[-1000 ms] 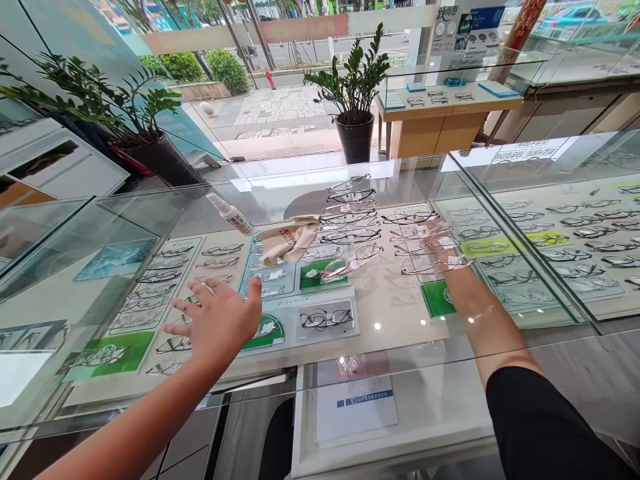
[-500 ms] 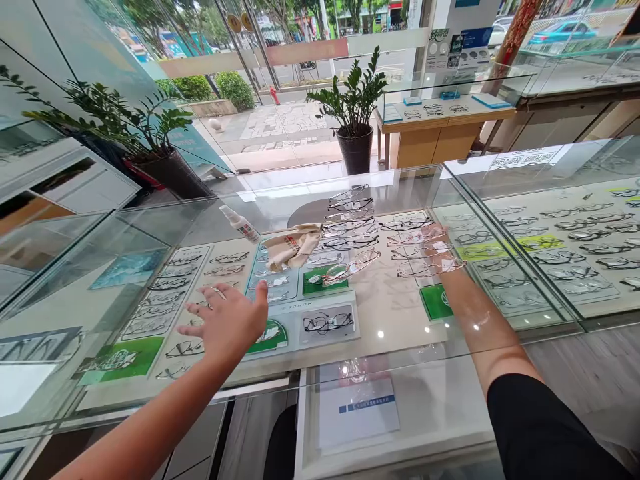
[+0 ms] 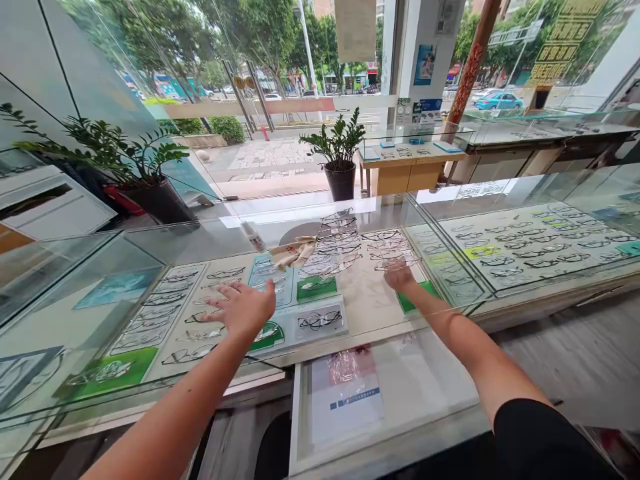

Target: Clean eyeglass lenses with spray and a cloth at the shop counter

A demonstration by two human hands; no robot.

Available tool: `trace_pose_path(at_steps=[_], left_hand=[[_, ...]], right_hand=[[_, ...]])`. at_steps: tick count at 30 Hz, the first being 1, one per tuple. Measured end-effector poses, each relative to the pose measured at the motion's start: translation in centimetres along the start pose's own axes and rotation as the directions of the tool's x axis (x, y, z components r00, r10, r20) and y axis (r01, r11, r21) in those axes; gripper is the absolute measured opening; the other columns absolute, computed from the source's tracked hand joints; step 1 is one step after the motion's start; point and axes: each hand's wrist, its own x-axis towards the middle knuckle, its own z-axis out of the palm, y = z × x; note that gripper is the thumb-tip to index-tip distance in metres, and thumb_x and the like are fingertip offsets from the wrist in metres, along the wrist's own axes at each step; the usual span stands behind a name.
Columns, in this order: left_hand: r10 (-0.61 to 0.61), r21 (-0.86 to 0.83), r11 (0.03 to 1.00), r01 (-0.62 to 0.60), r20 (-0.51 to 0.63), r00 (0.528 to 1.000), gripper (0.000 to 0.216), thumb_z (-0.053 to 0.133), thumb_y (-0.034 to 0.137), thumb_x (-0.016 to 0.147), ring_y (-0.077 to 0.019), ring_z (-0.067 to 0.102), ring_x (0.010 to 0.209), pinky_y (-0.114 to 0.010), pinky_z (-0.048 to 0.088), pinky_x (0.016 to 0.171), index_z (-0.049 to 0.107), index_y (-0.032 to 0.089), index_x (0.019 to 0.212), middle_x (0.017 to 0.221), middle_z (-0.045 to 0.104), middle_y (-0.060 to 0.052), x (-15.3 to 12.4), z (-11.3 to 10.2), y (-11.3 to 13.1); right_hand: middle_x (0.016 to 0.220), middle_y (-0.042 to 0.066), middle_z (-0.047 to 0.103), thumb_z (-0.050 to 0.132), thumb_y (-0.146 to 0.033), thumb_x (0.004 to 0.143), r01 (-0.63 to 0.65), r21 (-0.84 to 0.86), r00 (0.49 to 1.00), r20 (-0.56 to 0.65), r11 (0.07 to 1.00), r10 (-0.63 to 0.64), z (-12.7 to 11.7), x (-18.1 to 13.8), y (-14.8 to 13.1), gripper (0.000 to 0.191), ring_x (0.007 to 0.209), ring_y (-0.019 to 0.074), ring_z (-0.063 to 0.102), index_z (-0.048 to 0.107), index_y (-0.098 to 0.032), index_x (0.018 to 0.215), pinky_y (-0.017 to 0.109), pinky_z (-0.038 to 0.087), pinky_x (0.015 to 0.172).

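My left hand (image 3: 243,308) is spread over the glass counter top, fingers apart, with nothing in it. Whether its palm touches the glass I cannot tell. Beneath it lie eyeglasses in the display case. My right hand (image 3: 399,276) reaches into the case under the glass, its fingers curled at the front pair of eyeglasses (image 3: 379,261) in a short column. Glare and the hand partly hide that pair. A green display card (image 3: 413,298) lies just below this hand. To its left, another column of eyeglasses (image 3: 339,233) stretches away from me.
On the glass top stand a spray bottle (image 3: 253,237) and a crumpled beige cloth (image 3: 295,252). A drawer (image 3: 345,407) with a printed sheet juts out below the counter. Glass panel edges (image 3: 445,250) rise right of my arm. A potted plant (image 3: 341,180) stands beyond.
My right hand has drawn back toward me from among the eyeglasses to the column's front end. My left hand stays spread in nearly the same place. The view has tilted up.
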Motion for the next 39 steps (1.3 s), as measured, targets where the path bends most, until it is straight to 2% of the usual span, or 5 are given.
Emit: trace_pose_path(at_steps=[7,15,20,31,39], left_hand=[[0.014,-0.041,0.999,-0.016,-0.037,0.999,0.116,0.038,0.075,0.096,-0.065,0.004,0.166,-0.086,0.009,0.126,0.024,-0.013,0.171,0.18,0.011,-0.042,0.5,0.4,0.0],[0.005,-0.088,0.996,-0.007,-0.026,1.0,0.115,0.044,0.074,0.096,-0.0648,-0.001,0.167,-0.088,0.01,0.123,0.024,-0.011,0.171,0.179,0.008,-0.043,0.5,0.4,0.1],[-0.03,-0.061,0.998,0.028,-0.027,0.999,0.111,0.035,0.073,0.098,-0.0601,0.0,0.169,-0.082,0.005,0.129,0.024,-0.008,0.174,0.183,0.01,-0.036,0.2,0.2,0.5],[-0.029,-0.024,0.999,0.028,-0.044,0.999,0.112,0.031,0.074,0.098,-0.0623,0.007,0.167,-0.083,0.008,0.129,0.024,-0.01,0.173,0.183,0.014,-0.034,0.3,0.6,0.4],[-0.026,-0.043,0.999,0.026,-0.007,1.0,0.112,0.036,0.073,0.099,-0.0624,0.003,0.168,-0.083,0.007,0.129,0.024,-0.01,0.173,0.183,0.011,-0.034,0.0,0.1,0.6]], right_hand=[[0.129,0.027,0.076,0.051,-0.008,0.103,0.168,-0.199,0.911,0.405,0.965,-0.075,-1.9,-8.7,-4.8,0.032,0.126,0.0376,0.069,0.076,-0.003,0.122,0.053,0.049,0.111],[0.091,-0.001,0.08,0.065,-0.058,0.104,0.265,0.295,0.553,0.733,0.918,-0.396,-10.9,-14.3,-11.5,0.038,0.079,0.0163,0.067,0.082,-0.024,0.102,0.028,0.046,0.07],[0.122,0.014,0.079,0.047,-0.036,0.113,0.219,-0.096,0.976,0.03,0.971,-0.217,-17.4,-9.1,-8.8,0.039,0.116,0.0297,0.063,0.08,-0.016,0.106,0.043,0.046,0.099],[0.152,0.014,0.073,0.041,-0.025,0.112,0.169,-0.34,0.981,0.145,0.925,-0.126,-12.7,-6.3,-5.1,0.045,0.142,0.0354,0.058,0.078,-0.015,0.135,0.053,0.043,0.116],[0.153,0.012,0.07,0.038,-0.036,0.116,0.347,-0.033,0.909,0.257,0.937,-0.327,-19.1,-16.2,-9.8,0.047,0.144,0.0311,0.059,0.073,-0.019,0.141,0.052,0.046,0.121]])
